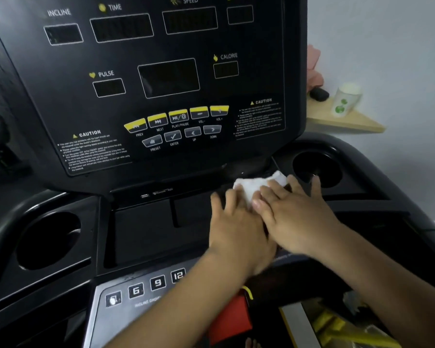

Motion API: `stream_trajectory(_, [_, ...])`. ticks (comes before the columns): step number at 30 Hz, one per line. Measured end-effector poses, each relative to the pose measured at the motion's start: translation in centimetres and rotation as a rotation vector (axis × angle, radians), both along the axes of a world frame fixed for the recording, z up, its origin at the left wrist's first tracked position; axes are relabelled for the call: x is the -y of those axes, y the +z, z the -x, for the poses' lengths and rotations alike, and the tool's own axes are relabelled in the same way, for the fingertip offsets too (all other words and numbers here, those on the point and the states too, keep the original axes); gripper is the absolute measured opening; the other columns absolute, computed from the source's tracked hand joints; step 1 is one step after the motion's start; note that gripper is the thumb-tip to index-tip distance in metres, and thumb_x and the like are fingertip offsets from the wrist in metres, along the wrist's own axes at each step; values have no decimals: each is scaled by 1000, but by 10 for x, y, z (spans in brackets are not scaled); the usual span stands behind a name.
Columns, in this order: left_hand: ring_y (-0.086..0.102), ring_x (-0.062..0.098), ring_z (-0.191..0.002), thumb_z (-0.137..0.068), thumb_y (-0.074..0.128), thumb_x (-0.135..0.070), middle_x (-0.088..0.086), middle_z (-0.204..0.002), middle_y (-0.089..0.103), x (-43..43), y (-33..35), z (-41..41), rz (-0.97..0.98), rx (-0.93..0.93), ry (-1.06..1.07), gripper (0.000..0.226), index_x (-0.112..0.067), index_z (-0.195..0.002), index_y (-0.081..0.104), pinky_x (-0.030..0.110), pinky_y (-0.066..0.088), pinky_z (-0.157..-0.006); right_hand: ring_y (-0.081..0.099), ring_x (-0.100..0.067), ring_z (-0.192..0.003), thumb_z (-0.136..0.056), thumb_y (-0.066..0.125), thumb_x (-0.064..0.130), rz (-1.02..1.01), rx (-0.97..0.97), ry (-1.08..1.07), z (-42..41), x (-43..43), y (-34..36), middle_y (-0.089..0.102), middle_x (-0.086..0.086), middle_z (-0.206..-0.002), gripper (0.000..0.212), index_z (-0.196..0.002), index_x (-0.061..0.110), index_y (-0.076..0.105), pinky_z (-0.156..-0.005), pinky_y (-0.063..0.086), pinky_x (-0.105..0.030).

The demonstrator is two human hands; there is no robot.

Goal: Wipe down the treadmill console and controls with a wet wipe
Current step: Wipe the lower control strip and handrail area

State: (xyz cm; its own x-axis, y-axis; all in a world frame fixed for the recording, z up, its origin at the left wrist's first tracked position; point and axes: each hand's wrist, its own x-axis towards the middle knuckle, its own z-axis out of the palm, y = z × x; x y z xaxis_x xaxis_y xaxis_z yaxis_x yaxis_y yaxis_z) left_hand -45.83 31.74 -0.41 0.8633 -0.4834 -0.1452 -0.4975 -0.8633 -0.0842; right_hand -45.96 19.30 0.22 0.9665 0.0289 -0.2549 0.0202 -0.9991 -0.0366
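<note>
Both hands press a white wet wipe (258, 185) flat on the matte black ledge at the foot of the treadmill console (261, 79), so the wiping step appears to be under way. The left hand (236, 224) and right hand (296, 217) lie side by side, the right partly over the left. Fingers are straight and spread, so the grip is a wide, flat press, though blur may hide a fingertip hooked on the wipe's edge. The soft, crumpled wipe bunches just ahead of the grip. Just right of the grip is a round, glossy cup holder (317, 169). Above it are raised yellow-topped keys (178, 116), and below the wrists are square numbered incline keys (146, 286). The next move is probably on to those ridged controls, with lighter pressure.
</note>
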Motion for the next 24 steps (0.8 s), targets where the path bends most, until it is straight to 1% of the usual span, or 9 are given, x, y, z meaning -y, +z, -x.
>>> stream_trajectory(3, [23,35,-128,-95,20,-51,12,-146,37,5,7,-17,-18,8,12,63,-18,-149,22,56,13,-110,8,-27,-147,-89,-8,56,-77,-28,-44,-26,-1,9,31,4,-155,78,-144,26,39,-113,-7,-62])
stream_trajectory(6, [25,35,-126,-95,20,-52,11,-140,44,-1,9,2,30,8,-45,61,-19,-147,27,56,14,-109,15,-24,-144,-86,-9,56,-40,5,11,-3,-1,8,34,3,-152,79,-139,30,43,-113,-6,-62])
stream_trajectory(9, [25,34,-128,-96,22,-52,10,-141,44,-4,3,14,61,29,-43,61,-21,-148,26,56,14,-110,11,-32,-145,-88,-7,57,-29,-29,-32,9,-3,3,19,2,-160,74,-145,30,31,-114,-6,-59])
stream_trajectory(11, [24,34,-130,-96,21,-52,11,-143,42,2,4,-2,52,19,-15,62,-20,-150,24,57,13,-110,9,-35,-146,-93,-3,56,-77,-51,-82,-9,-2,3,15,5,-161,68,-149,30,25,-115,-6,-59])
stream_trajectory(14, [26,33,-127,-95,21,-52,10,-139,45,6,9,-18,51,4,2,61,-20,-147,29,56,15,-110,23,-34,-141,-92,-6,56,-57,-26,-74,-25,1,7,31,5,-155,72,-144,33,37,-114,-4,-61])
stream_trajectory(17, [30,31,-121,-92,18,-52,9,-136,47,-4,5,3,127,17,-43,61,-22,-142,34,53,20,-106,38,-33,-131,-84,-11,58,29,34,-1,-5,-2,4,42,-1,-146,82,-135,30,46,-113,1,-63])
stream_trajectory(20, [28,32,-124,-90,13,-53,12,-145,39,-7,-3,3,126,12,-9,66,-22,-146,30,53,20,-106,23,-39,-139,-85,-7,61,-15,5,-39,-7,-7,1,28,-2,-154,78,-138,25,37,-113,0,-63])
stream_trajectory(22, [25,31,-127,-92,18,-54,10,-146,38,-4,-3,-12,114,-13,18,64,-22,-147,29,55,17,-109,14,-41,-143,-88,-4,60,-51,-15,-101,-22,-7,2,24,0,-157,76,-144,24,33,-114,-3,-62])
stream_trajectory(24, [27,29,-125,-91,18,-54,6,-142,43,-4,-1,-20,137,-30,7,63,-25,-145,32,54,17,-109,19,-42,-141,-88,-5,60,-38,-30,-121,-27,-8,7,28,-1,-156,78,-144,24,36,-113,-3,-63])
